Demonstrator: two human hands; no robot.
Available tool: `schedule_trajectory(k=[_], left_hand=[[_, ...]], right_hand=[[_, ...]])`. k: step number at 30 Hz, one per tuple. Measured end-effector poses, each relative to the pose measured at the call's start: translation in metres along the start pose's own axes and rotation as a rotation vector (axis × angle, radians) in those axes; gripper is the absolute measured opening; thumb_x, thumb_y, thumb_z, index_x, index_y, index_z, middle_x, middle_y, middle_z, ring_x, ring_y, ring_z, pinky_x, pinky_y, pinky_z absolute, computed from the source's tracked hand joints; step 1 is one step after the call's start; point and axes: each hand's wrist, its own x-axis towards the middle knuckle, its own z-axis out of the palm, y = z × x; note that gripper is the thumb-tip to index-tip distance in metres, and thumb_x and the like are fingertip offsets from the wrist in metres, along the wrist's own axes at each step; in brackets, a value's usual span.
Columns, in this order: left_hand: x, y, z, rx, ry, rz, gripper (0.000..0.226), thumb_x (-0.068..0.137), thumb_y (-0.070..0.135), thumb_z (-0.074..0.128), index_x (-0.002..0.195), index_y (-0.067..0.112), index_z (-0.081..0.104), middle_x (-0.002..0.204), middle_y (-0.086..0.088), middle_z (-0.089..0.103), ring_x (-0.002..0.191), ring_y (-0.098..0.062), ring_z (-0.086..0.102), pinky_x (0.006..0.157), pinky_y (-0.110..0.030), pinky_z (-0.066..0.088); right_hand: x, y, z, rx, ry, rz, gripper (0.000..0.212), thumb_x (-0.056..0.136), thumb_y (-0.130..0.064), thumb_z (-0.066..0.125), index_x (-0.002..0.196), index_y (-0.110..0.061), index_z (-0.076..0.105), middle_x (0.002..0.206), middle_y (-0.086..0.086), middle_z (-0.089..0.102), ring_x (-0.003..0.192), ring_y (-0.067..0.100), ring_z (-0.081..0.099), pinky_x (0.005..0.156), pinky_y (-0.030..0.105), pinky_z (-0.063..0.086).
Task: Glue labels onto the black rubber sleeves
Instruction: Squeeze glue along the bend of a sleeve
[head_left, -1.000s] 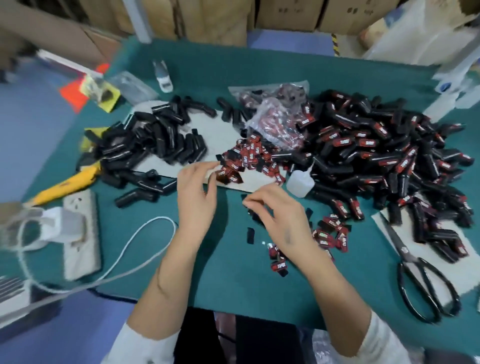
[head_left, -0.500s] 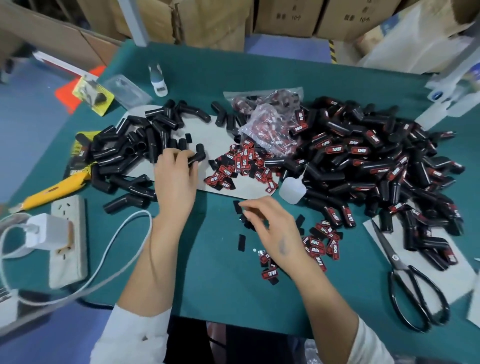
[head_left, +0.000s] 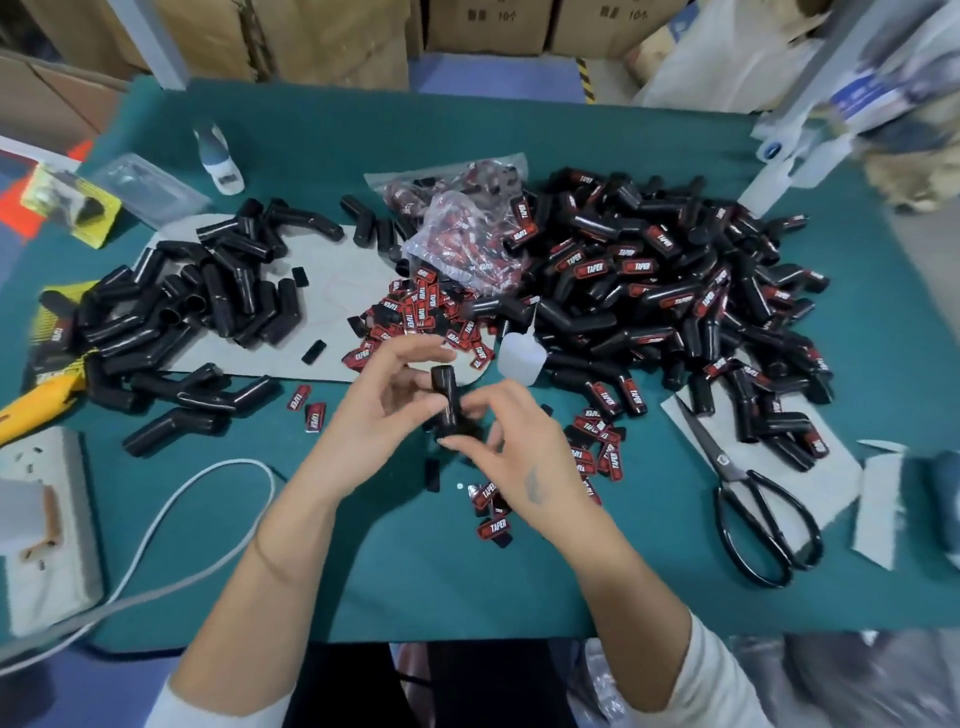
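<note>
Your left hand and right hand both hold 1 bare sleeve, with the big labeled pile done and the plain pile left.

i see bare worktop along the near edge, between the two forearms and to either side of them. toward the right edge, the scissors and the heap of labelled sleeves block the way. toward the left edge lie the plain sleeves, the power strip and its white cable. loose labels and a glue bottle crowd the middle.
</note>
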Motion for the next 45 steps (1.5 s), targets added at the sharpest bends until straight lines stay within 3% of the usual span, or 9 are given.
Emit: schedule_trajectory(k=[7,14,17,22,26,31,38,42,45], left_hand=[[-0.003,-0.027,0.006,-0.088,-0.024,-0.053,0.039,0.097,0.022,0.070,0.131,0.037,0.059,0.119,-0.008,0.076,0.109,-0.022,0.071,0.098,-0.028,0.054],[-0.006,-0.040,0.002,-0.045,0.095,-0.065,0.023,0.105,0.035,0.057,0.123,0.030,0.070,0.107,-0.012,0.077,0.071,-0.017,0.051,0.066,-0.023,0.043],[-0.005,-0.039,0.005,0.030,0.080,-0.031,0.024,0.102,0.033,0.060,0.117,0.036,0.079,0.110,-0.001,0.070,0.073,-0.012,0.055,0.072,-0.021,0.047],[-0.004,-0.038,0.008,0.100,0.020,-0.049,0.040,0.096,0.015,0.066,0.127,0.039,0.074,0.123,0.013,0.062,0.117,-0.011,0.062,0.106,-0.022,0.044],[-0.003,-0.035,0.010,0.051,0.086,-0.082,0.033,0.097,0.016,0.065,0.119,0.039,0.069,0.093,0.003,0.072,0.085,-0.015,0.067,0.082,-0.025,0.054],[0.001,-0.033,0.008,0.067,0.181,0.008,0.030,0.090,0.008,0.070,0.110,0.030,0.074,0.116,0.005,0.066,0.112,-0.014,0.066,0.101,-0.026,0.049],[0.004,-0.038,0.013,-0.043,0.189,-0.028,0.030,0.100,0.006,0.066,0.116,0.031,0.071,0.122,0.006,0.071,0.107,-0.018,0.074,0.091,-0.022,0.055],[0.010,-0.041,0.016,-0.192,0.202,-0.013,0.023,0.105,0.012,0.056,0.121,0.021,0.071,0.130,-0.007,0.072,0.118,-0.026,0.071,0.100,-0.030,0.055],[0.018,-0.039,0.020,-0.350,0.230,-0.040,0.025,0.105,0.008,0.052,0.119,0.016,0.071,0.131,-0.012,0.072,0.121,-0.030,0.069,0.105,-0.037,0.053]], right_hand=[[-0.017,0.005,-0.018,-0.079,-0.021,0.011,0.021,0.096,-0.030,0.074,0.113,-0.021,0.066,0.110,-0.012,0.056,0.077,0.005,0.062,0.077,0.041,0.056],[-0.032,0.023,-0.032,-0.295,-0.208,-0.004,0.011,0.097,-0.037,0.069,0.107,-0.032,0.074,0.106,-0.015,0.056,0.103,0.008,0.050,0.081,0.028,0.044],[-0.033,0.021,-0.024,-0.298,-0.243,-0.005,0.009,0.096,-0.037,0.070,0.103,-0.033,0.073,0.104,-0.015,0.054,0.102,0.004,0.045,0.080,0.026,0.039],[-0.025,0.018,-0.033,-0.149,-0.280,0.004,0.003,0.094,-0.026,0.075,0.092,-0.026,0.072,0.099,-0.012,0.058,0.098,0.009,0.054,0.086,0.031,0.047],[-0.006,0.013,-0.050,0.165,-0.228,0.050,0.011,0.090,-0.020,0.078,0.090,-0.027,0.069,0.092,-0.011,0.068,0.087,0.014,0.065,0.074,0.017,0.044],[0.012,0.020,-0.027,-0.161,-0.265,0.146,0.011,0.093,-0.031,0.073,0.093,-0.034,0.063,0.085,-0.019,0.063,0.083,0.003,0.059,0.077,0.032,0.051],[0.015,0.031,-0.022,-0.202,-0.186,0.118,0.009,0.095,-0.036,0.072,0.096,-0.034,0.064,0.096,-0.018,0.057,0.084,0.003,0.057,0.080,0.035,0.052],[0.018,0.036,-0.039,-0.079,0.190,0.234,0.023,0.090,-0.042,0.076,0.086,-0.034,0.055,0.088,-0.016,0.058,0.076,0.006,0.058,0.073,0.034,0.052],[0.028,0.035,-0.044,-0.107,0.288,0.286,0.036,0.087,-0.048,0.078,0.106,-0.038,0.049,0.104,-0.015,0.059,0.082,0.004,0.059,0.069,0.034,0.051]])
